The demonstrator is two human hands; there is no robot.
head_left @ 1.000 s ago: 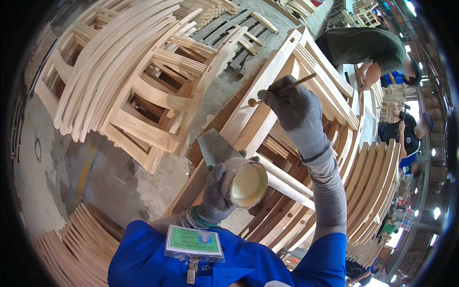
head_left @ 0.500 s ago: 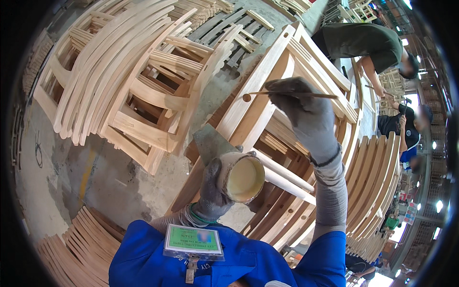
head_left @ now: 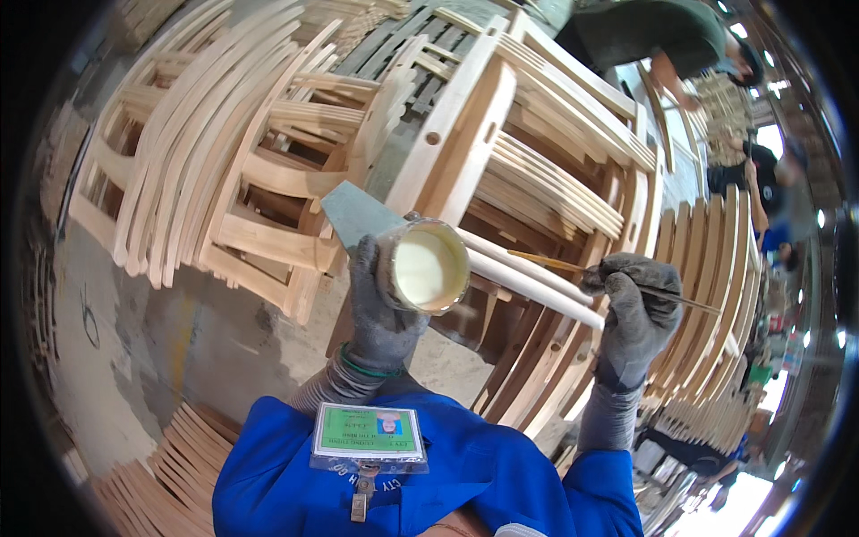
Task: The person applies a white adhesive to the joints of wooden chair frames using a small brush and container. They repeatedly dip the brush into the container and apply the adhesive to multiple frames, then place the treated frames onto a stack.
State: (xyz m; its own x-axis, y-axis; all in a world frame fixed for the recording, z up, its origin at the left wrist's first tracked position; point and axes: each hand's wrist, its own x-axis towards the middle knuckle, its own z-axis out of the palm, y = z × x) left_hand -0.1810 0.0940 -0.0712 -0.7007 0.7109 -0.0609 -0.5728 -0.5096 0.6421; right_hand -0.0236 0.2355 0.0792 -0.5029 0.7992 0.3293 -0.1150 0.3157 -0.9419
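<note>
Both of my hands wear grey gloves. My left hand [head_left: 380, 313] is wrapped round a cup [head_left: 386, 279] of pale cream liquid [head_left: 428, 267]. Beside the cup, a flat grey blade-like plate [head_left: 358, 217] sticks out past the fingers; its other end is hidden. On the right, my right hand [head_left: 637, 313] pinches a thin wooden stick [head_left: 546, 260], whose tip points left over the stacked frames. A light wooden frame [head_left: 470, 152] on the stack before me has a round hole [head_left: 433, 138] in its rail. A pale round bar [head_left: 537, 279] lies between the hands.
Stacks of curved wooden frames [head_left: 192, 152] stand on the concrete floor [head_left: 237, 353] at left, and more slats [head_left: 702, 286] at right. A co-worker in a dark shirt [head_left: 658, 31] bends over frames at the far right. Curved pieces [head_left: 183, 456] lie at lower left.
My right hand has come down and right with the stick, away from the frame's rail near the hole. My left hand with the cup has shifted slightly up and left in view.
</note>
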